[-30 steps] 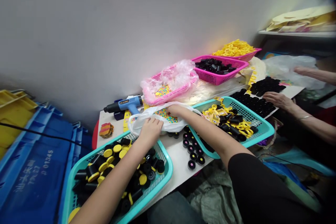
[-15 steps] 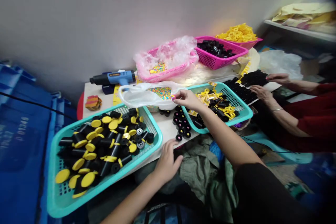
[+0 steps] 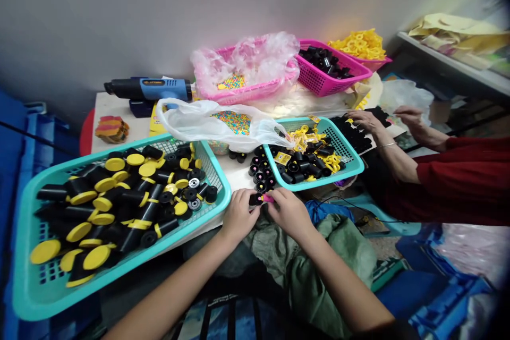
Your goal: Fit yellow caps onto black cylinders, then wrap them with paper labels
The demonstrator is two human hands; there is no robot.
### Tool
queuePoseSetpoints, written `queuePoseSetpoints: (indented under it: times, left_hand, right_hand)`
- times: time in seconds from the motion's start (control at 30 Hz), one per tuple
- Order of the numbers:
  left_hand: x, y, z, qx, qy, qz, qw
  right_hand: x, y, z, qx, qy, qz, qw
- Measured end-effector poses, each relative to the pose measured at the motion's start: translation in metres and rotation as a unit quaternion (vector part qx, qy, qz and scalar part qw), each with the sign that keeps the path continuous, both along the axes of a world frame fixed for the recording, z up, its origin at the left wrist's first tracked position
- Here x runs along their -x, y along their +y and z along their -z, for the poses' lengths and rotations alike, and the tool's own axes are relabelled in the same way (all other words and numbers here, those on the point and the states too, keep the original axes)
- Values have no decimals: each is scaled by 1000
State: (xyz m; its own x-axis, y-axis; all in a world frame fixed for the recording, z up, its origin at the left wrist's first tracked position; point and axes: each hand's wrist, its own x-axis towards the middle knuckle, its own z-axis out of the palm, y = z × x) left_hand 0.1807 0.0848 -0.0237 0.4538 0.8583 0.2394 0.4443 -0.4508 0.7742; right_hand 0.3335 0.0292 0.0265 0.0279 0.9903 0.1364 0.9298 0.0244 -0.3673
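At the near edge of the table, my left hand (image 3: 239, 217) has its fingers closed on a small black cylindrical piece (image 3: 254, 200). My right hand (image 3: 290, 213) pinches a small pink piece (image 3: 268, 198) against that black piece's right side. Just beyond my fingers stand several black cylinders (image 3: 261, 176) with pink or yellow centres. Behind them lies an open white plastic bag (image 3: 191, 122) full of tiny multicoloured pieces (image 3: 235, 121). The finer shape of the pink piece is hidden by my fingertips.
Left stands a turquoise basket (image 3: 24, 281) of black-and-yellow cylinders; right, a smaller turquoise basket (image 3: 356, 166) of yellow and black parts. A heat gun (image 3: 159, 88) and pink baskets (image 3: 319, 81) line the wall. A co-worker's hands (image 3: 364, 121) handle black parts at the right.
My right hand has come back from the white bag towards me and now meets my left hand. My left hand has closed on a black piece. The view has shifted slightly.
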Motion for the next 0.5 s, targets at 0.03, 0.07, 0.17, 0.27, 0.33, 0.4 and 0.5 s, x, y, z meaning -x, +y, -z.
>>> queuePoseSetpoints:
  times: [0.03,0.07,0.17,0.27,0.33,0.4,0.5]
  left_hand:
    - [2,-1,-3,-2,-3,2,1000]
    - [3,-2,-6,-2,-6,4,1000]
    - [5,-3,-9,1,-15,5,1000]
    - [4,-3,-8,12,-27,-1,1000]
    - [3,-2,-6,22,-36,-3,999]
    - [1,0,-5,32,-45,-6,998]
    - [0,5,-1,43,-57,-15,997]
  right_hand:
    - [1,1,-2,-11,-32,-16,999]
    - [1,2,-5,-19,-61,-32,997]
    - [3,4,-15,-29,-134,-69,988]
    - [2,4,-23,-35,-177,-82,980]
    - [1,7,-29,-43,-185,-85,978]
    - [-3,14,-36,-52,-175,-86,979]
    - [-11,36,-49,-72,-124,-96,985]
